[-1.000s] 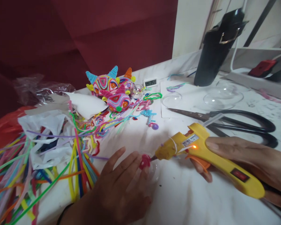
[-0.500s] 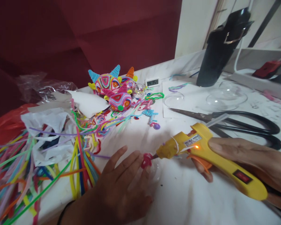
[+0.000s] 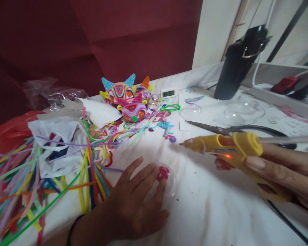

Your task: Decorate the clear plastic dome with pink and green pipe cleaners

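Note:
My left hand [image 3: 138, 201] lies over a clear plastic dome [image 3: 172, 181], its fingers spread on the dome's left side. A crimson coiled piece [image 3: 163, 173] sits on top of the dome, by my fingertips. On the right, my right hand [image 3: 279, 171] is wrapped round a yellow glue gun [image 3: 220, 145] with a glowing orange light. The gun's nozzle points left, above the dome and apart from it. A glue stick [image 3: 287, 139] sticks out of its back.
Large scissors [image 3: 207, 127] lie behind the gun. Farther back stand decorated pipe-cleaner heads [image 3: 133, 109], a small clock [image 3: 168, 93] and a black bottle [image 3: 232, 71]. Loose pipe cleaners [image 3: 17, 191] fill the left. Other clear domes [image 3: 242, 112] rest at the right.
The glue gun has lifted off the crimson piece, moved up and slightly right, and levelled out in my right hand. My left hand stays on the dome.

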Tool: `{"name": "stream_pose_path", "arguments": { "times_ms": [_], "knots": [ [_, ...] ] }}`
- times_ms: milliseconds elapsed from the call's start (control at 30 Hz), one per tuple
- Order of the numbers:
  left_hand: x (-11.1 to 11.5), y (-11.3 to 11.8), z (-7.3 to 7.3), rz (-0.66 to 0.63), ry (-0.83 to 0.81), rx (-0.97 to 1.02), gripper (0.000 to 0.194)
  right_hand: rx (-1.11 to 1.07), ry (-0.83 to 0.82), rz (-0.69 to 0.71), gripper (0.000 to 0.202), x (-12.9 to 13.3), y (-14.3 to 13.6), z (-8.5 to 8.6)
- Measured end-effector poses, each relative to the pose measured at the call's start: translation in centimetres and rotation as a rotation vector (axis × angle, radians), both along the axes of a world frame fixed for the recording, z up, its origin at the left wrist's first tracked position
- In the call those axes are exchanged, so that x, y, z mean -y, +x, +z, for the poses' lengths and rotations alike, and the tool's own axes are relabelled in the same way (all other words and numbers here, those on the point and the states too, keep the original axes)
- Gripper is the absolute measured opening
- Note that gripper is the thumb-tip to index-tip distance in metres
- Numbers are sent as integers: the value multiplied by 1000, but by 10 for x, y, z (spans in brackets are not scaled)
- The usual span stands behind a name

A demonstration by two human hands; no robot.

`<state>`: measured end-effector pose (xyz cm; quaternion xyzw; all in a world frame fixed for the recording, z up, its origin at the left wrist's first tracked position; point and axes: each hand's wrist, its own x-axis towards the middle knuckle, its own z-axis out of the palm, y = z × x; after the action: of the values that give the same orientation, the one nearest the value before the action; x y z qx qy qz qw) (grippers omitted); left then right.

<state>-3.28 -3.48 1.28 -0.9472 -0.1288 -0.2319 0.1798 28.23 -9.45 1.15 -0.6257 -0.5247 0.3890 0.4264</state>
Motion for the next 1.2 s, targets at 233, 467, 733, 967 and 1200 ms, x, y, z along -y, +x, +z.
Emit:
{"name": "stream_pose_path", "arguments": {
  "times_ms": [233,467,733,967,1200],
  "knots": [
    [1,0,-1,-12,3,17,33,548,241,115,45,3,-11,-7],
    [0,0,-6,-23,-2,45,31,727,418,342,42,-4,-26,-8],
    [0,-1,-10,-16,7,57,33,631,516,495,21,-19,-73,17],
    [0,0,-10,-41,9,80,32,643,502,554,12,-37,-93,15],
    [-1,0,-12,-50,2,109,31,695,572,556,18,-41,-96,14]
  ]
}}
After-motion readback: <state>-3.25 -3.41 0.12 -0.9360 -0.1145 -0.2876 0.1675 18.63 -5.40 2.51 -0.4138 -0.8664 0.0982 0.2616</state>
